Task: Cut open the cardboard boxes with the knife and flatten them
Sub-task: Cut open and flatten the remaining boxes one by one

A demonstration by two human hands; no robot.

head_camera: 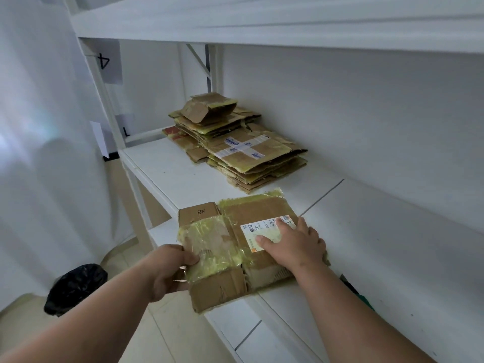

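A flattened cardboard box (230, 260) with yellowish tape and a white shipping label lies at the front edge of the white shelf (167, 174), part of it hanging past the edge. My left hand (170, 268) grips its left taped flap, thumb on top. My right hand (293, 244) presses flat on the label, fingers spread. Further back on the shelf a pile of flattened boxes (235, 142) is stacked, one with crossed white-and-blue tape on top. No knife is clearly in view.
A white wall closes the shelf at the back, and another shelf board (262, 24) runs overhead. A black bin bag (76, 286) sits on the floor at lower left. Something dark green (353, 289) peeks out behind my right forearm.
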